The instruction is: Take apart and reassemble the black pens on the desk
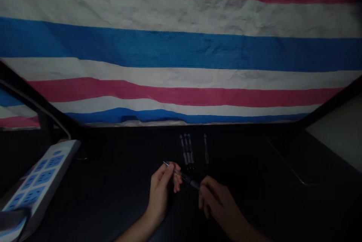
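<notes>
A slim pen (pixel 186 177) slants between my two hands above the dark tabletop. Its upper left end is pinched between the thumb and fingers of my left hand (pixel 161 189). The fingers of my right hand (pixel 216 198) close round the lower right end, hiding its tip. Just beyond my hands, several pens (pixel 186 153) lie side by side, pointing away from me. One more pen (pixel 206 149) lies apart, a little to their right. The light is dim, so fine details of the pens do not show.
On the left, a white power strip (pixel 63 166) with blue sockets has a dark plug (pixel 13 219) in its near end. A flat dark panel with a pale edge (pixel 285 163) lies at the right. Behind the table hangs a striped sheet (pixel 181 49).
</notes>
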A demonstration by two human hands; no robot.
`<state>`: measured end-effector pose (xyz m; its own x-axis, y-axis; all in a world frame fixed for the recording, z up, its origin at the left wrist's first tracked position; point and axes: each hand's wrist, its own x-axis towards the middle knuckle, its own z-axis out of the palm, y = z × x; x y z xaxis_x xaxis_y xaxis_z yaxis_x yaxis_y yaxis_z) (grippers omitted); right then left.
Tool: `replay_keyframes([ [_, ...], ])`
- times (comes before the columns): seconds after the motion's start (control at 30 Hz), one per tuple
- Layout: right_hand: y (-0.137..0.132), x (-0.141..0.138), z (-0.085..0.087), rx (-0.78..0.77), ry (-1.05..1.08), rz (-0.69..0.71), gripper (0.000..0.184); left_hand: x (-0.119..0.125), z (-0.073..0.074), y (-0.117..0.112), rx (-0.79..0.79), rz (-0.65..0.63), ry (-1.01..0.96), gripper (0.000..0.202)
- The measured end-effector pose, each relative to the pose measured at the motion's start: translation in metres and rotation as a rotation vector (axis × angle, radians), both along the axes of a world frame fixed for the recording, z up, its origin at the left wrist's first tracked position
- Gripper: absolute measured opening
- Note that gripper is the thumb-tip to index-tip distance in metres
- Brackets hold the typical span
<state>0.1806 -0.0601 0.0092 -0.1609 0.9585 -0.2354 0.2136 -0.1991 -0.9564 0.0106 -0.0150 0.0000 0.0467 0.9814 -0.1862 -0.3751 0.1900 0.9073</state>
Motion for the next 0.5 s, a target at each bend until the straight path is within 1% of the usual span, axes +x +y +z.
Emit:
replay_keyframes([
  [0.03, -0.0006, 0.0001, -0.0003, 0.025, -0.017, 0.001, 0.023, -0.0002, -0.0007, 0.0004, 0.000, -0.003, -0.004, 0.035],
  [0.1, -0.0015, 0.0005, -0.0012, 0.048, -0.043, 0.006, 0.020, -0.0005, -0.0023, 0.0010, 0.004, -0.009, -0.012, 0.034],
  [0.2, -0.0020, 0.0007, -0.0022, 0.023, -0.062, 0.018, 0.038, -0.0008, -0.0038, 0.0011, 0.014, -0.019, -0.013, 0.033],
  [0.23, -0.0018, 0.0006, -0.0022, 0.018, -0.060, 0.006, 0.037, -0.0008, -0.0039, 0.0010, 0.015, -0.019, -0.015, 0.034],
  [0.3, -0.0011, 0.0003, -0.0020, 0.026, -0.035, -0.015, 0.024, -0.0007, -0.0035, 0.0006, 0.013, -0.016, -0.022, 0.034],
  [0.33, -0.0007, 0.0001, -0.0019, 0.028, -0.014, -0.017, 0.021, -0.0006, -0.0032, 0.0005, 0.013, -0.012, -0.026, 0.035],
  [0.37, -0.0005, 0.0000, -0.0020, 0.022, 0.006, -0.016, 0.022, -0.0006, -0.0028, 0.0004, 0.013, -0.009, -0.028, 0.035],
  [0.47, -0.0002, 0.0001, -0.0032, -0.003, 0.012, 0.006, 0.040, -0.0006, -0.0018, 0.0004, 0.006, -0.008, -0.026, 0.034],
  [0.5, -0.0003, 0.0002, -0.0038, -0.004, 0.007, 0.002, 0.039, -0.0007, -0.0016, 0.0004, 0.004, -0.007, -0.024, 0.034],
])
